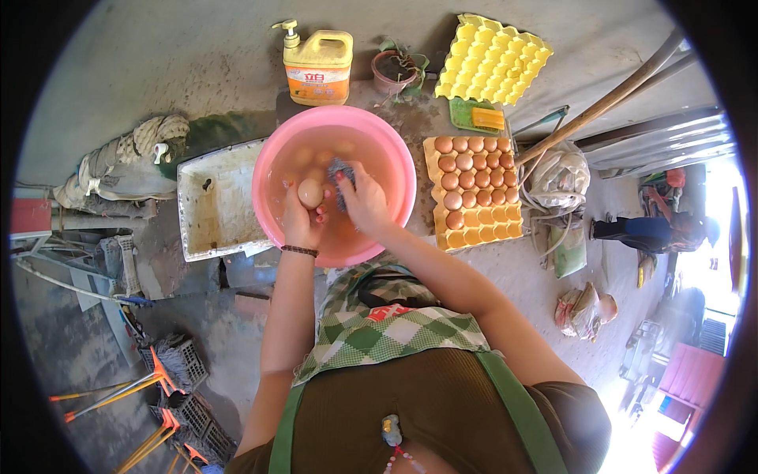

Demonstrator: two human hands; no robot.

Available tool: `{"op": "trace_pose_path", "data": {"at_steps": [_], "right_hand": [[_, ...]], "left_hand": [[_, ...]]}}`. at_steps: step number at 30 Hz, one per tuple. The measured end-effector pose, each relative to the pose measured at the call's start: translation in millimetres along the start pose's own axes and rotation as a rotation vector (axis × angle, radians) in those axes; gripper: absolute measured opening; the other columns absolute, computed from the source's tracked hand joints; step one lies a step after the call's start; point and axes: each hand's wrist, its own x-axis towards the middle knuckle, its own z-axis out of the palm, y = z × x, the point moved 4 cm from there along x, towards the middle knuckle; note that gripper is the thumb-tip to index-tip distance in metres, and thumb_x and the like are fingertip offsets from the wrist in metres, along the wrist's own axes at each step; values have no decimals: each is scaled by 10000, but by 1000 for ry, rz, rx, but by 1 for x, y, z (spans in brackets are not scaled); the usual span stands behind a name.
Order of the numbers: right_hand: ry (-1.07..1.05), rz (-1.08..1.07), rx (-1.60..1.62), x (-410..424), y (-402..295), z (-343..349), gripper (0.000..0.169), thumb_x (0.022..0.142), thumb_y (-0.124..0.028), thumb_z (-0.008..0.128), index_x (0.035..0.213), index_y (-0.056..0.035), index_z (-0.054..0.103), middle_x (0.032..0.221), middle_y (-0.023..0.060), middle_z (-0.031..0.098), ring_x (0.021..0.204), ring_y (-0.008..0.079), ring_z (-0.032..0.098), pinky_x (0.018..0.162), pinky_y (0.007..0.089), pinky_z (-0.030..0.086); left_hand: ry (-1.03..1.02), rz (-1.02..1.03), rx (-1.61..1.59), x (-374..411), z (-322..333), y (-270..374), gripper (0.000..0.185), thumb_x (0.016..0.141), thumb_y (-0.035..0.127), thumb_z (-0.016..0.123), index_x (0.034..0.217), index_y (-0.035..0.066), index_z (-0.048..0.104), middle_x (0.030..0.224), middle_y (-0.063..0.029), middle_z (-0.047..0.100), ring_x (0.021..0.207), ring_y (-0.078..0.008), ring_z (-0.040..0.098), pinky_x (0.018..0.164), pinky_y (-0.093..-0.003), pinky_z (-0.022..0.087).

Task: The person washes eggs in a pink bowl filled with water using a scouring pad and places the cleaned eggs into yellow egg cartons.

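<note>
My left hand (303, 216) holds a light brown egg (311, 194) over the cloudy water of a pink plastic basin (404, 178). My right hand (362, 198) grips a grey scouring cloth (341, 178) just right of the egg, its fingertips hidden partly by the cloth. Several more eggs (324, 156) lie in the water, blurred by it. To the right of the basin, a carton egg tray (479, 237) holds rows of brown eggs, with some hollows bare at its near end.
Left of the basin is a worn white sink (225, 237). Behind stand a yellow detergent jug (318, 65), a potted plant (391, 74), a yellow egg tray (492, 59) and a green soap dish (465, 115) with a yellow bar. A wooden pole (598, 103) leans at right; a person (645, 231) is farther off.
</note>
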Motion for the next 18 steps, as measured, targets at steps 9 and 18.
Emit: {"op": "trace_pose_path", "data": {"at_steps": [9, 18], "right_hand": [[121, -53, 50, 45, 16, 7, 280, 1011, -245, 536, 1109, 14, 578, 852, 255, 690, 837, 450, 690, 739, 518, 536], [89, -285, 128, -8, -23, 13, 263, 981, -190, 563, 1192, -35, 584, 1053, 229, 666, 1019, 406, 647, 891, 483, 504]], "left_hand": [[-96, 96, 436, -9, 28, 11, 420, 1057, 465, 383, 1063, 127, 633, 701, -91, 659, 440, -127, 515, 381, -260, 379], [-205, -6, -195, -10, 28, -9, 384, 1050, 426, 460, 1195, 100, 601, 1103, -29, 669, 987, -149, 638, 839, -332, 538]]}}
